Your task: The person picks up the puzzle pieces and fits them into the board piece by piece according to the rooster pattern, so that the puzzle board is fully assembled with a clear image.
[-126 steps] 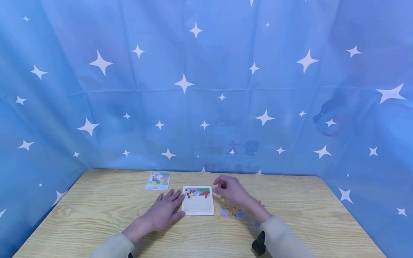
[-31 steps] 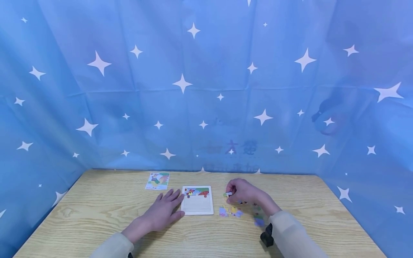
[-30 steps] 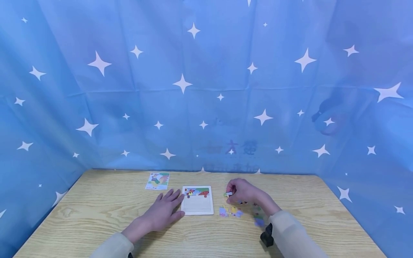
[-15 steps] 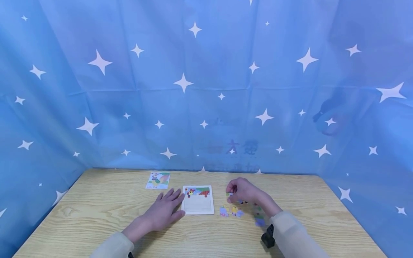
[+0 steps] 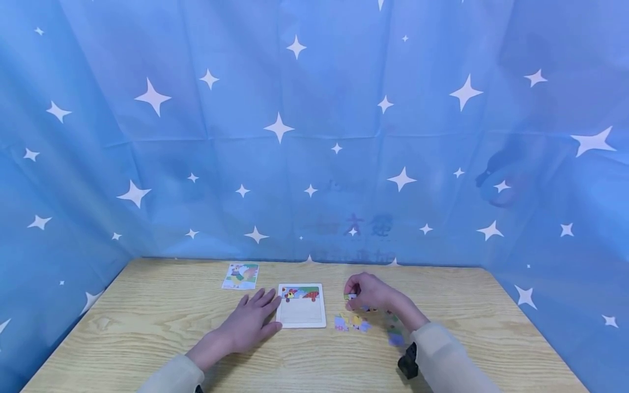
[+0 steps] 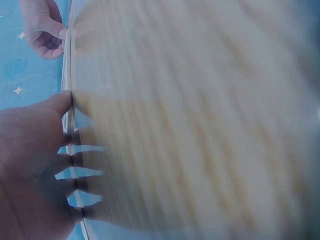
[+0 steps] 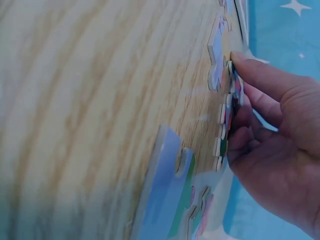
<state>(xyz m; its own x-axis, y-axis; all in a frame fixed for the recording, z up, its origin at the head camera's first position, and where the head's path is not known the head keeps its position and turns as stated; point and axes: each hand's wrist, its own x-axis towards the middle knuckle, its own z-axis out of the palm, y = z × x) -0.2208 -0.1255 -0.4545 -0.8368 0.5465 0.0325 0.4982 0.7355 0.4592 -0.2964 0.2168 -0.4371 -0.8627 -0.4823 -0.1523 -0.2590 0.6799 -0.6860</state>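
Note:
A white puzzle tray (image 5: 301,324) lies mid-table, a strip of fitted, colourful pieces along its far side. My left hand (image 5: 249,323) is spread flat on the table, fingertips at the tray's left edge; in the left wrist view its fingers (image 6: 62,102) are straight. Right of the tray, my right hand (image 5: 371,292) pinches a small puzzle piece (image 5: 351,297) between thumb and fingers, low over the table. The right wrist view shows the thumb (image 7: 260,75) at this piece, with other loose pieces close beside it. The curled fingers partly hide the piece.
Several loose puzzle pieces (image 5: 355,321) lie nearer the front, right of the tray. A blue and green piece (image 7: 172,185) lies under the right forearm. A picture card (image 5: 241,276) rests at the back left. A star-patterned blue curtain (image 5: 314,131) hangs behind the table.
Over the last few seconds my right hand has moved from the tray's right edge to the loose pieces on the right and pinched one there. My left hand has stayed put.

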